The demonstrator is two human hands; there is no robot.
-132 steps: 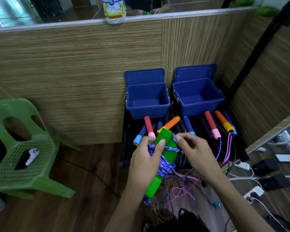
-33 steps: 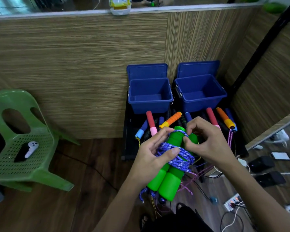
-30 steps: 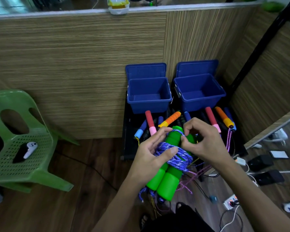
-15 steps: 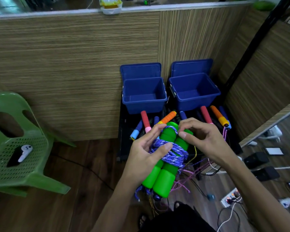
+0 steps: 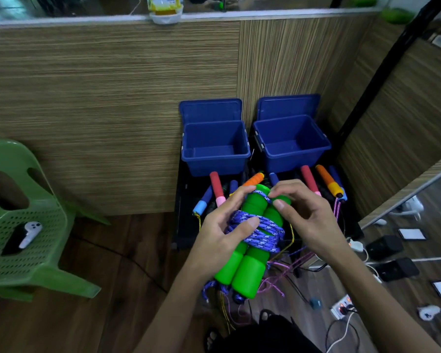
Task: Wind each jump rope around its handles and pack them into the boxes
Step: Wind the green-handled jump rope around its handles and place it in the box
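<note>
We see bright green handles [image 5: 247, 271], a blue-and-white speckled rope [image 5: 261, 231], two dark blue boxes [image 5: 215, 159], and a green chair [image 5: 23, 225].

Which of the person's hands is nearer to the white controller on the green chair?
Left. The left hand grips the green handles, on the side toward the white controller; the right hand is beyond the handles, farther away.

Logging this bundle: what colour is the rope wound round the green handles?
Blue-purple with white flecks, a braided rope round the green handles; head view shows it.

Head view (wide-angle) looks forward and down.
</note>
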